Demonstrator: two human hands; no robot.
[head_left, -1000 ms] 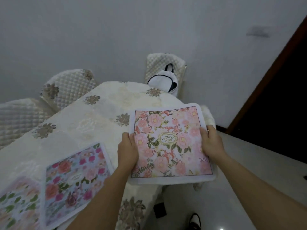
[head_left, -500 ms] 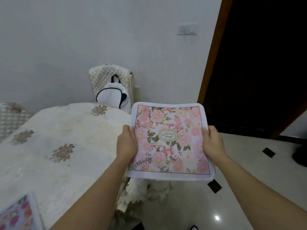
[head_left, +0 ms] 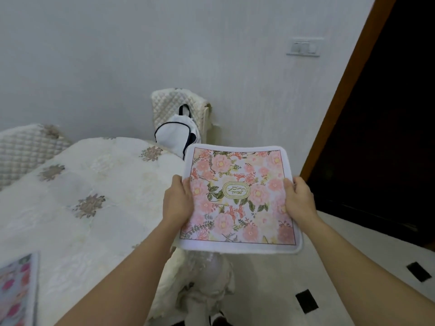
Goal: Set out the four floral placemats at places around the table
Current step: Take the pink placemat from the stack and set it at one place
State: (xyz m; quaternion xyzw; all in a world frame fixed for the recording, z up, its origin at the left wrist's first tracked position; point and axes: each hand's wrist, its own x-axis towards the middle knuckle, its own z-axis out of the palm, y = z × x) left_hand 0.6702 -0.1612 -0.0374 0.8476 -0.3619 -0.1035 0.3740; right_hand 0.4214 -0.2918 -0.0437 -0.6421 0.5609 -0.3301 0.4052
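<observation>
I hold a pink floral placemat [head_left: 240, 198] flat in the air beyond the table's right end, above the floor. My left hand [head_left: 177, 200] grips its left edge and my right hand [head_left: 299, 200] grips its right edge. The table [head_left: 77, 184], under a cream quilted cloth with embroidered flowers, fills the left half of the view. A blue-and-pink floral placemat [head_left: 17, 290] lies on the table at the bottom left, cut off by the frame edge. No other placemats are in view.
A quilted chair [head_left: 175, 104] with a white backpack [head_left: 176, 135] on it stands at the table's far end by the wall. Another padded chair back [head_left: 26, 147] is at the left. A dark doorway [head_left: 386, 128] is to the right, tiled floor [head_left: 353, 274] below.
The view has swung right along the table: the two laid placemats slid out to the left, only one corner remains visible. The pink placemat stays in both hands, now past the table's end.
</observation>
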